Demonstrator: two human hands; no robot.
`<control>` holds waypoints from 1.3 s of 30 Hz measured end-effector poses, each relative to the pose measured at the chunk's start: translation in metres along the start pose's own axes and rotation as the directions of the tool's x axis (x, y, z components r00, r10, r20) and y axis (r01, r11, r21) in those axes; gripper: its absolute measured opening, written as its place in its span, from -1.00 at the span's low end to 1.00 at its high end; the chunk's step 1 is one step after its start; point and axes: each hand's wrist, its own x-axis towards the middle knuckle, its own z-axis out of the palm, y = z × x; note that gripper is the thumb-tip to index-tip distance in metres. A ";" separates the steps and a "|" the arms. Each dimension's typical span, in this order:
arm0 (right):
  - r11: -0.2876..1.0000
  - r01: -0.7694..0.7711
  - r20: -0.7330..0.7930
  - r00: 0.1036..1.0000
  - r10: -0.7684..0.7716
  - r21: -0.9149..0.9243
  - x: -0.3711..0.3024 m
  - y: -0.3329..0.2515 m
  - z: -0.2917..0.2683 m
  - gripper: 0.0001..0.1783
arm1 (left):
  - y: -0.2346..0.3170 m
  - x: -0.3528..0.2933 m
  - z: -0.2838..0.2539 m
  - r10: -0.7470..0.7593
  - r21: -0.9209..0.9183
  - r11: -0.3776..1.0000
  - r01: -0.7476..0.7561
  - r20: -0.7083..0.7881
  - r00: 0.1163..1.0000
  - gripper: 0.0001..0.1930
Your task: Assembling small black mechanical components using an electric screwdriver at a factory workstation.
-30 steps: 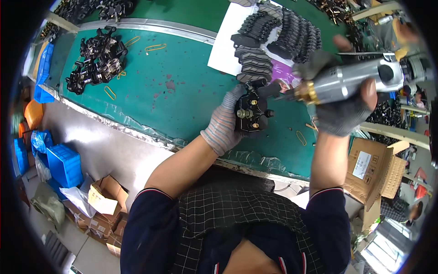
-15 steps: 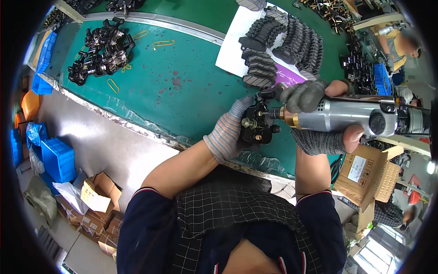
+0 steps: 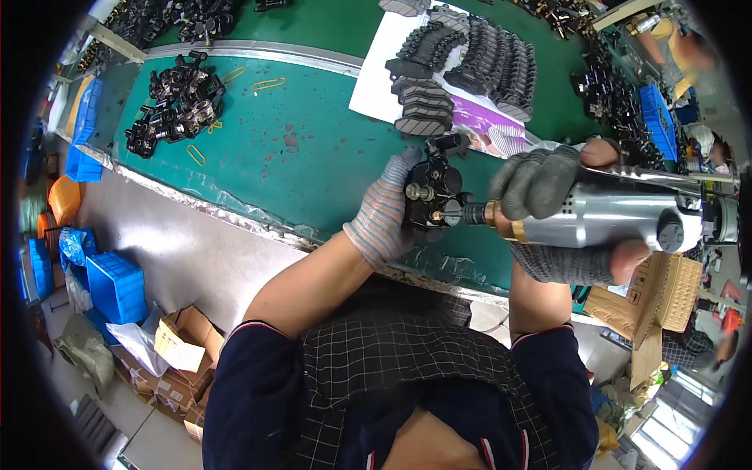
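A black brake caliper sits in my left hand, whose striped knit glove is closed around its left side. The fingers under the caliper are hidden. My right hand, in a dark grey glove with bare fingertips, grips a silver power screwdriver lying almost level. Its narrow tip meets the lower brass-coloured bolt on the caliper's face; a second bolt stands out at the upper left. Both hands are above the near edge of the green table.
Rows of brake pads lie on a white and purple sheet beyond my hands. At the left are a pile of black calipers and several yellow clips. An open carton stands at the right; blue crates are on the left floor.
The screwdriver's tip has shifted from the upper part of the caliper's face to the lower bolt. My left hand and the caliper have moved slightly left. The view has shifted a little.
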 end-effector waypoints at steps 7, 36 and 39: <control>0.999 0.012 -0.023 1.000 -0.012 -0.040 -0.014 0.005 -0.014 -0.03 | -0.011 0.007 0.004 0.050 0.017 0.999 -0.050 -0.051 0.997 -0.38; -0.116 -0.370 -0.383 0.917 0.116 -0.922 -0.029 0.072 -0.076 -0.58 | 0.278 0.028 -0.069 0.656 0.231 0.751 -0.619 -0.377 0.655 -0.59; -0.210 -0.095 -0.125 0.983 0.138 -0.973 -0.017 0.104 -0.064 -0.60 | 0.417 0.010 -0.149 0.807 0.606 0.547 -0.578 -0.196 0.558 -0.65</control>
